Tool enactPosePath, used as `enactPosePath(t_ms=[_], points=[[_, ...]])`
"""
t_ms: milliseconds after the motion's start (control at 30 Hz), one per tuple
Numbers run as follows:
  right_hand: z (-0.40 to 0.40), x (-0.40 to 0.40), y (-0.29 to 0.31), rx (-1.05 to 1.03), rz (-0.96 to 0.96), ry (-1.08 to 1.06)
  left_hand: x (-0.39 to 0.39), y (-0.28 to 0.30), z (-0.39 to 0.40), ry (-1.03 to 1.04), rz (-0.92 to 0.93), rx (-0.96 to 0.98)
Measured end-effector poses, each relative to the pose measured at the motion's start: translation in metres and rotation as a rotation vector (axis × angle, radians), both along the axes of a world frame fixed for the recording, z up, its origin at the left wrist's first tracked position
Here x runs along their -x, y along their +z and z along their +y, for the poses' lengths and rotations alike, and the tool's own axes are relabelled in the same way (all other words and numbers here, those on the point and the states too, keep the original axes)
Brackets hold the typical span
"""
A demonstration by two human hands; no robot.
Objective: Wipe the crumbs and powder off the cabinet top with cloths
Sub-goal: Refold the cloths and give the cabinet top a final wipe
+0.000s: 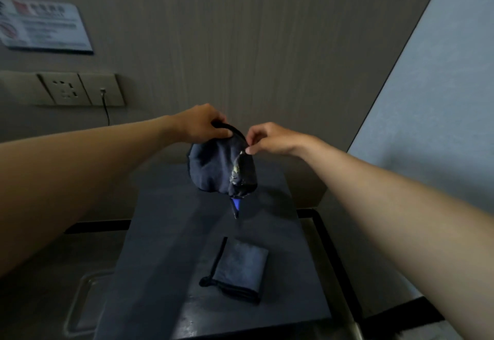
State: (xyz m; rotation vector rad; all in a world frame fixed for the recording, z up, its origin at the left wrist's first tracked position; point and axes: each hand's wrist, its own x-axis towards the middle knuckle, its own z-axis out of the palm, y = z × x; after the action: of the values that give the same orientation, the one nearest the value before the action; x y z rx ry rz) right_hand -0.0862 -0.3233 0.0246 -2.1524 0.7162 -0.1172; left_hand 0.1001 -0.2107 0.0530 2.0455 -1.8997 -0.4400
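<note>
Dark cloth [219, 168] held bunched above the far end of the cabinet top [165, 232]: left hand [199, 124] grips its upper edge, right hand [267, 139] pinches a pale-smeared fold; a second folded cloth [240, 270] lies nearer on the cabinet top

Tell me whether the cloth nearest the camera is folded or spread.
Folded: the near cloth lies as a compact square on the cabinet top, layered edges showing.

The print on the wall notice [44, 25] is blurred beyond reading and its left end is cut off, as is the socket plate [62, 88], while the cabinet top [165, 246] is cropped at the bottom edge.
</note>
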Motion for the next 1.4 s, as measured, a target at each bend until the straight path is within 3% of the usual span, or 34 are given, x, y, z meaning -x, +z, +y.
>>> enactPosePath(t_ms=[167,267,400,567,667,767,1033,1167,1233,1333,1400], points=[[0.012,-0.007,0.01,-0.209,-0.055,-0.042,-0.006,0.014,0.018,0.057,-0.085,-0.017],[0.018,-0.005,0.022,-0.111,-0.064,-0.029,-0.011,0.02,0.03,0.108,-0.128,-0.061],[0.016,0.004,0.034,0.022,0.076,0.062,-0.025,0.031,0.043,0.085,-0.161,-0.123],[0.015,0.009,0.029,0.182,0.226,0.088,-0.034,0.035,0.056,0.032,0.026,-0.241],[0.013,0.014,0.03,0.152,0.282,0.093,-0.042,0.031,0.061,0.054,-0.087,-0.343],[0.014,0.016,0.03,0.14,0.306,0.076,-0.049,0.029,0.064,0.075,-0.158,-0.328],[0.018,0.02,0.026,-0.374,-0.018,-0.209,-0.064,0.022,0.073,0.231,0.059,-0.351],[0.015,0.017,0.026,-0.412,-0.151,-0.347,-0.059,0.019,0.073,0.296,0.388,-0.259],[0.012,0.017,0.029,-0.551,-0.254,-0.434,-0.057,0.022,0.073,0.323,0.478,-0.205],[0.012,0.021,0.034,-0.825,-0.375,-0.421,-0.055,0.026,0.073,0.412,0.583,-0.105],[0.012,0.025,0.034,-0.873,-0.42,-0.347,-0.052,0.026,0.073,0.449,0.618,-0.056]])
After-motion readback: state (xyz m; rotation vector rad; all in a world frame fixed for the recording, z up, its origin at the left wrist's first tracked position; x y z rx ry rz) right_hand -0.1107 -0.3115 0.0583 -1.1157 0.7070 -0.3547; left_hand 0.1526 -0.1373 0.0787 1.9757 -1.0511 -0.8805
